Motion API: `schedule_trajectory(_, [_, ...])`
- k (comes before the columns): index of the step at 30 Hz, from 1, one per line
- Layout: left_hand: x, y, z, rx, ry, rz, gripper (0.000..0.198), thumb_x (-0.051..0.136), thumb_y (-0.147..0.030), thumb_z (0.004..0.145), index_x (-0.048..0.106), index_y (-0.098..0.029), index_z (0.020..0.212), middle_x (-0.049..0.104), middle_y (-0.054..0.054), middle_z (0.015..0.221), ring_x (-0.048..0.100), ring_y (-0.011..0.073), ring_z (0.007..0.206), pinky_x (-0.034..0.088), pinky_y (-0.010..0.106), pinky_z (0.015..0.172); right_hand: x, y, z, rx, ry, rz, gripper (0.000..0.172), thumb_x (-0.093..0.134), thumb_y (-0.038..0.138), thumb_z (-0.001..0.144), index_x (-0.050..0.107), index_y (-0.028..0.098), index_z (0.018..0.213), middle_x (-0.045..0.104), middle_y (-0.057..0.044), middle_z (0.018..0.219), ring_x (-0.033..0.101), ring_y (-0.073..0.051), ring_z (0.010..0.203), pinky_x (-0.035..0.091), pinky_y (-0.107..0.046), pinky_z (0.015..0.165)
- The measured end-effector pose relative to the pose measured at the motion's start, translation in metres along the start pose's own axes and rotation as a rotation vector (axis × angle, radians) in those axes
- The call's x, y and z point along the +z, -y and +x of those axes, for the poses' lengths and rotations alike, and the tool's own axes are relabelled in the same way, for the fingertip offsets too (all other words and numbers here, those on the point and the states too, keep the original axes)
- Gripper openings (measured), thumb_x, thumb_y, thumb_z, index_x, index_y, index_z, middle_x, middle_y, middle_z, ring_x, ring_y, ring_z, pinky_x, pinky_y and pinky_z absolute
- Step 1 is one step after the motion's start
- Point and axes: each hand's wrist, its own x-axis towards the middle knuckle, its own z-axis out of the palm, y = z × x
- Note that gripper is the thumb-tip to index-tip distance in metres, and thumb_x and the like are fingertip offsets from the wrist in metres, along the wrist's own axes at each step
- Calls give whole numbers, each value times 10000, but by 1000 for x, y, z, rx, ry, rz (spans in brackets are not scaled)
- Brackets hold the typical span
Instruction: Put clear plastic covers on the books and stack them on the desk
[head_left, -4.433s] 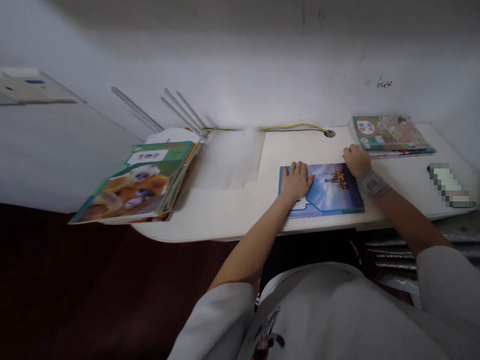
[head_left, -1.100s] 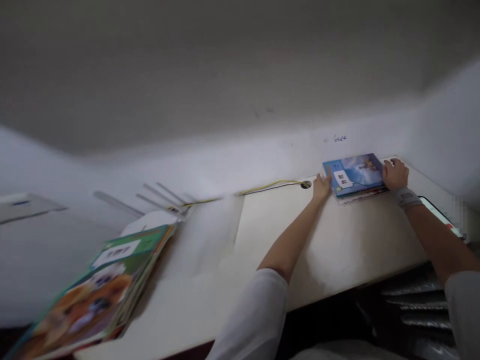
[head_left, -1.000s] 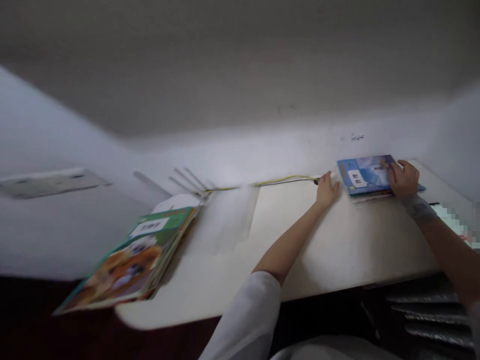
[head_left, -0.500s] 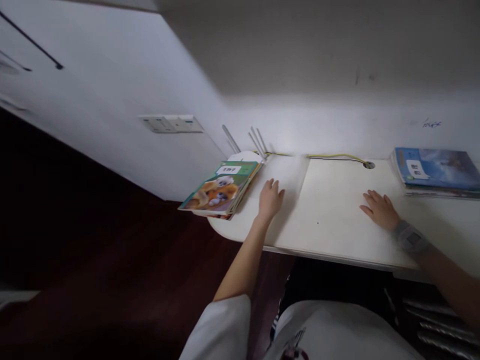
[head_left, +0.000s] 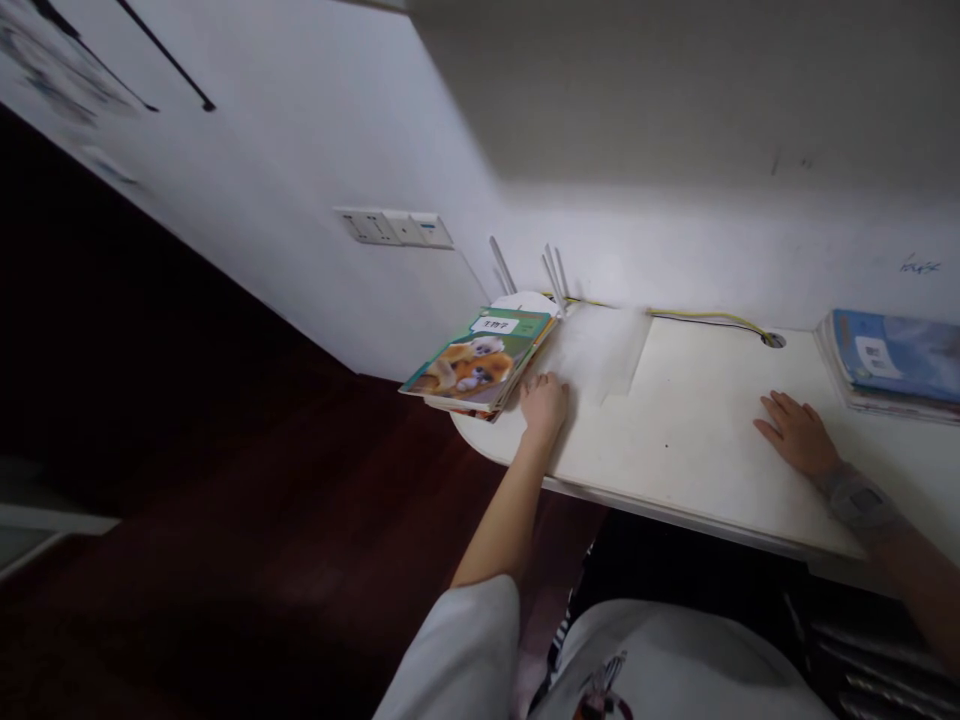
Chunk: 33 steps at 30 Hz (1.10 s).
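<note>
A stack of books (head_left: 480, 365) lies at the left end of the white desk (head_left: 705, 430), its top cover green with orange monkeys. My left hand (head_left: 545, 405) is low on the desktop beside the stack's right edge, fingers slightly bent and apart, with nothing seen in it. Whether the fingertips touch the books I cannot tell. Just beyond that hand is a translucent sheet (head_left: 604, 345), lying on the desk. My right hand (head_left: 799, 432), with a watch (head_left: 862, 498) on its wrist, rests open on the desk, fingers spread.
Behind the stack stands a white device with several upright antennas (head_left: 555, 270). A yellow cable (head_left: 705, 317) runs along the wall to a round desk hole (head_left: 773, 340). Blue-covered books (head_left: 900, 360) sit at the right. Wall sockets (head_left: 394, 228) are on the left wall.
The view has swung left, so the desk appears further right. My left hand has moved back off the translucent sheet and closer to the book stack. My right hand stays on the desk.
</note>
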Motion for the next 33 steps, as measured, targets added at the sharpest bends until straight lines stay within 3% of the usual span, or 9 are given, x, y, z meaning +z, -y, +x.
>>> schedule_trajectory(4, [-6,-3,-6,14,-42,8,353,362,-251,941,639,-109,1108,664,179,1194,469,324,1303,302,516,1093,-3,1,1,17,10,29,493,325,451,965,557,149,1277,569,-192,1343,514,-303,1242,391,-500,979])
schedule_trajectory(8, [-19,-12,-14,27,-126,-13,379,312,-244,970,623,-147,1162,624,154,1281,445,327,1326,319,538,1084,-14,8,4,48,-4,102,467,370,423,952,589,128,1239,558,-217,1343,504,-328,1251,402,-529,988])
schedule_trajectory(12, [-36,-36,-22,132,-250,-168,388,309,-209,979,587,-113,1232,556,180,1371,398,318,1376,366,524,1078,-40,40,14,70,-60,330,426,388,397,947,603,153,1223,583,-189,1305,523,-312,1230,413,-534,1022])
schedule_trajectory(15, [-47,-69,-41,380,-381,-296,391,293,-158,983,576,-91,1244,565,192,1358,398,276,1384,367,488,1112,-66,79,23,93,-75,666,426,422,464,939,572,238,1267,598,-126,1288,537,-275,1221,425,-510,1046])
schedule_trajectory(19, [-59,-123,-94,957,-453,-394,376,308,-129,990,538,-108,1287,599,154,1330,419,220,1372,402,455,1117,-95,112,23,236,1,1253,541,460,582,908,430,307,1373,535,-110,1374,557,-251,1218,502,-460,968])
schedule_trajectory(22, [-60,-157,-140,1305,-394,-399,321,392,-133,978,573,-83,1238,643,143,1265,473,223,1331,439,396,1096,-105,102,5,422,14,1521,648,337,692,898,292,336,1437,465,-126,1446,545,-263,1246,506,-489,955])
schedule_trajectory(26, [-44,-189,-179,1572,-290,-431,256,461,-150,960,652,-79,1115,711,129,1109,573,207,1226,438,326,1086,-105,63,-36,645,69,1611,727,144,790,851,285,367,1424,518,-129,1397,549,-303,1247,517,-560,912])
schedule_trajectory(30, [-18,-208,-196,1684,-217,-436,256,461,-173,959,682,-105,1068,726,117,1073,606,192,1175,426,316,1083,-100,38,-69,736,36,1537,613,494,619,858,330,353,1386,640,-104,1233,613,-308,1165,504,-597,936])
schedule_trajectory(33, [-9,-212,-202,1733,-169,-479,290,438,-172,953,680,-115,1104,732,107,1072,581,209,1212,330,428,1154,-94,26,-79,843,-40,1485,752,684,424,756,298,355,1398,659,-82,1202,649,-289,1106,494,-576,970])
